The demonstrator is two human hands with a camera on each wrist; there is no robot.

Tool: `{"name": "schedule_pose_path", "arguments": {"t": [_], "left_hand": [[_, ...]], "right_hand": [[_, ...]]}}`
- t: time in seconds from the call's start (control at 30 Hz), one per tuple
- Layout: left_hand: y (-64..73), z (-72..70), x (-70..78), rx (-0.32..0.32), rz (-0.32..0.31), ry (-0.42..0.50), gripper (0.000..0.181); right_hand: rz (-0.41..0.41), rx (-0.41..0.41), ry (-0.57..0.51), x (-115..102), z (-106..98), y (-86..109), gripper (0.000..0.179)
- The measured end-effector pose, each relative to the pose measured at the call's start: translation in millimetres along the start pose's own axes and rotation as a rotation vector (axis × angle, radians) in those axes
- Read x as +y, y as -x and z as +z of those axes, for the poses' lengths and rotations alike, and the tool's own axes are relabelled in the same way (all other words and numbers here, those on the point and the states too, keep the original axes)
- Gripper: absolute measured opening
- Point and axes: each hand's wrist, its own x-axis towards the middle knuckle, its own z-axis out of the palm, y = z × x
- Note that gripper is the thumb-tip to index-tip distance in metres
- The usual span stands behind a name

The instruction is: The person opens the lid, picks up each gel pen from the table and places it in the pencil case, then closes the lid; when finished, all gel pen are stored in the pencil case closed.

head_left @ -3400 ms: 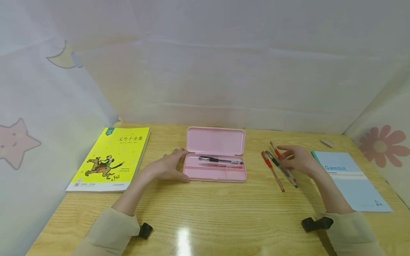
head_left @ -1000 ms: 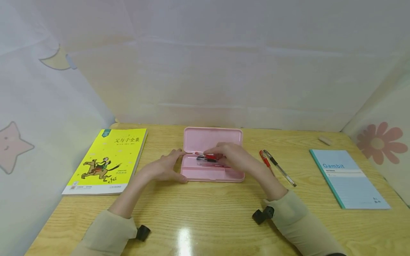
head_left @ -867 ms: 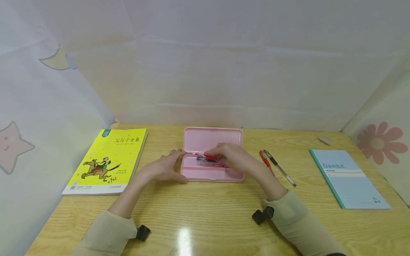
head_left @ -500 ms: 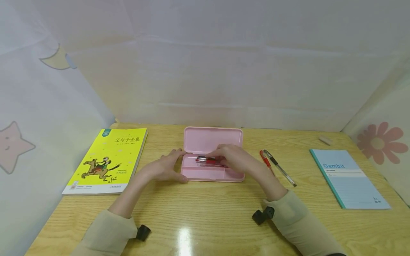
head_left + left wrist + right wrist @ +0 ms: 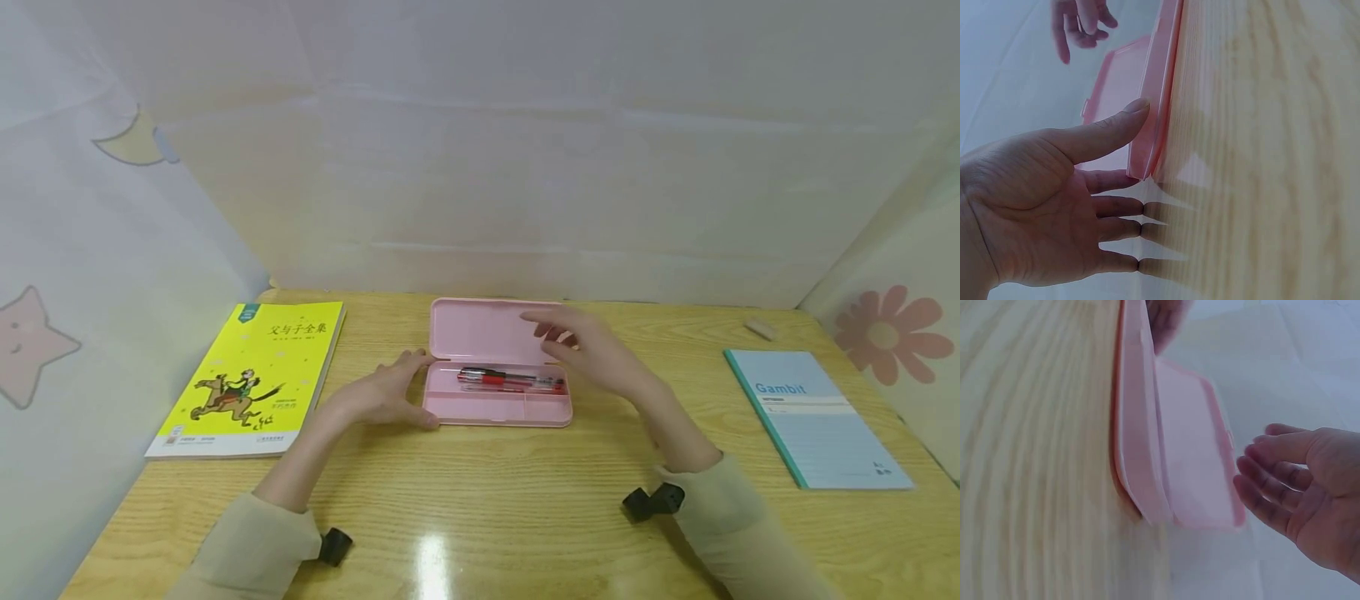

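Note:
A pink pencil case (image 5: pixel 476 408) lies with its lid (image 5: pixel 480 329) folded back on the table. In its rear compartment are a black-capped pen (image 5: pixel 480 372), a red-capped pen (image 5: pixel 471 378) and a thin red pen (image 5: pixel 491 389), side by side. My left hand (image 5: pixel 382 392) stays at the case's left end, thumb against the front corner; the left wrist view shows its fingers (image 5: pixel 1116 206) extended, their tips on the table. Over the right part of the case my right hand (image 5: pixel 592 346) hovers with loosely bent fingers, holding nothing.
A yellow book (image 5: pixel 255 375) lies at the left, a light-blue notebook (image 5: pixel 817 425) at the right. Behind the notebook sits a small eraser-like block (image 5: pixel 761 329). A pale cloth wall (image 5: pixel 480 167) closes off the table's back.
My right hand brought a red-capped pen from the table at right into the case, let it go, then rose and moved right. The remaining loose pens are now hidden behind it. My left hand stayed put.

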Motion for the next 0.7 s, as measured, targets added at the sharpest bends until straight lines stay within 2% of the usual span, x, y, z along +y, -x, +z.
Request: {"name": "schedule_pose_path", "arguments": {"t": [0.17, 0.37, 0.53, 0.7], "left_hand": [[-0.2, 0.4, -0.5, 0.002, 0.002, 0.004, 0.097], [0.6, 0.0, 0.3, 0.0, 0.0, 0.008, 0.098], [1.3, 0.0, 0.8, -0.001, 0.004, 0.004, 0.098], [0.7, 0.3, 0.1, 0.003, 0.014, 0.005, 0.097]], "right_hand": [[0.071, 0.141, 0.002, 14, -25, 22.3, 0.049], [0.133, 0.231, -0.017, 36, -47, 51.4, 0.053], [0.2, 0.245, -0.036, 50, -61, 75.1, 0.055], [0.243, 0.175, 0.021, 64, -71, 88.4, 0.062]]}}
